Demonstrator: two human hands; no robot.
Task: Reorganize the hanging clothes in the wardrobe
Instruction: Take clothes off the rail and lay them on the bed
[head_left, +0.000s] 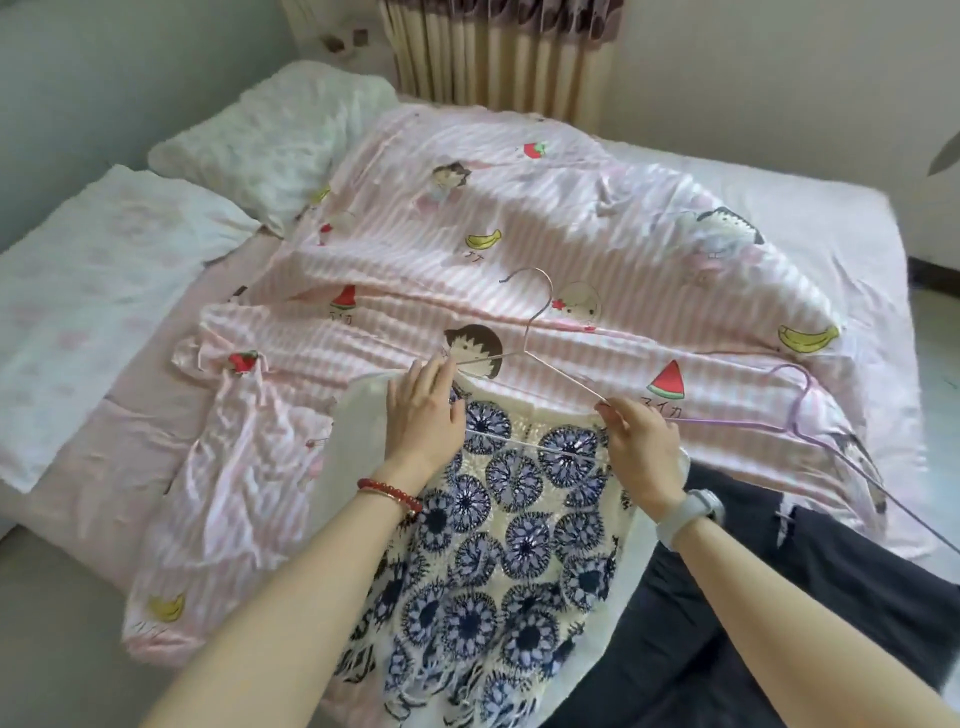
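A cream garment printed with dark blue round flowers (511, 540) lies spread on the bed in front of me. A thin pink wire hanger (540, 317) lies at its top edge, hook pointing away. My left hand (423, 410) holds the hanger's left end together with the garment's top. My right hand (641, 441) pinches the hanger's right corner. The hanger's bottom bar runs between my two hands over the cloth. A second, purple wire hanger (800, 400) lies on the quilt to the right.
A pink striped quilt with cartoon prints (545, 218) covers the bed. Two white pillows (275, 140) lie at the far left. A dark garment (779, 582) lies at the lower right. A white garment (358, 441) sits under my left hand. Curtains (498, 52) hang behind.
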